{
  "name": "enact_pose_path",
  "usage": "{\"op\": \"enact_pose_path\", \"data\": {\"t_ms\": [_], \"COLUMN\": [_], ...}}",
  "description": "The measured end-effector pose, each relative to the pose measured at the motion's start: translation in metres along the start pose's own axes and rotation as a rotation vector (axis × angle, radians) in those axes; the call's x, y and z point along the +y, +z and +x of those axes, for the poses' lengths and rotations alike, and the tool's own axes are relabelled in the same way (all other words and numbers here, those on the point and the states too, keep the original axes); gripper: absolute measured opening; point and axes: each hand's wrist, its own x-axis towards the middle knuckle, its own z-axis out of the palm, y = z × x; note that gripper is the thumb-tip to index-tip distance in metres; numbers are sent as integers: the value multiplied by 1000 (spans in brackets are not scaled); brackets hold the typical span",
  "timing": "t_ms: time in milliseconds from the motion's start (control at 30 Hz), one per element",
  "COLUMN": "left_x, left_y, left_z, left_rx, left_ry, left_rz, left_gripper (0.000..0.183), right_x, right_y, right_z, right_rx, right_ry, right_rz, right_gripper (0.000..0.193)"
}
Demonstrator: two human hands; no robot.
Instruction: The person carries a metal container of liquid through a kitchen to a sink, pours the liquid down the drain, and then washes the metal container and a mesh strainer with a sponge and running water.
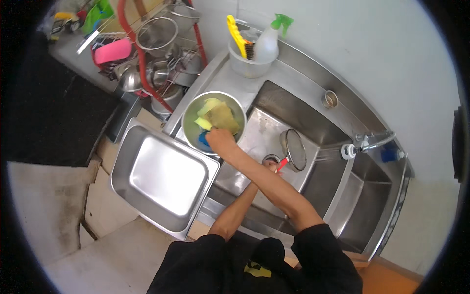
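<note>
My forearms cross over the steel sink. My left hand (270, 165), partly hidden behind my right forearm, is closed round the red handle (282, 164) of a round mesh strainer (295, 148) down in the basin. On the ledge to the left, my right hand (221, 140) reaches over the rim of a metal bowl (188, 110), its fingers curled. Inside lie a yellowish cloth (221, 117), a pale yellow-green piece (203, 123) and something blue (202, 138) right by those fingers. What the fingers pinch is hidden.
A deep steel pan (167, 176) sits left of the sink. Behind stands a plastic tub (247, 67) with a yellow-handled brush (237, 36) and spray bottle (267, 45). A faucet (348, 151) is at right, a small metal cup (330, 99) on the back ledge, a red-framed pot rack (142, 63) far left.
</note>
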Motion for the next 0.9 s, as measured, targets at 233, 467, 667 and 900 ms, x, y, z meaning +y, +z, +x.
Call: {"op": "enact_pose_path", "data": {"t_ms": [233, 467, 667, 900], "left_x": [25, 32, 53, 50], "left_y": [60, 107, 140, 170], "left_z": [4, -5, -1, 28], "left_rx": [-199, -352, -458, -282], "left_ry": [-129, -273, -300, -257], "left_rz": [61, -268, -282, -264], "left_gripper": [31, 31, 32, 26], "right_x": [28, 5, 80, 133], "right_y": [10, -66, -90, -13], "right_z": [3, -39, -179, -382], "right_rx": [101, 462, 774, 1021], "right_ry": [198, 240, 256, 1023], "right_rz": [144, 516, 842, 1432], "right_gripper": [11, 14, 40, 43]}}
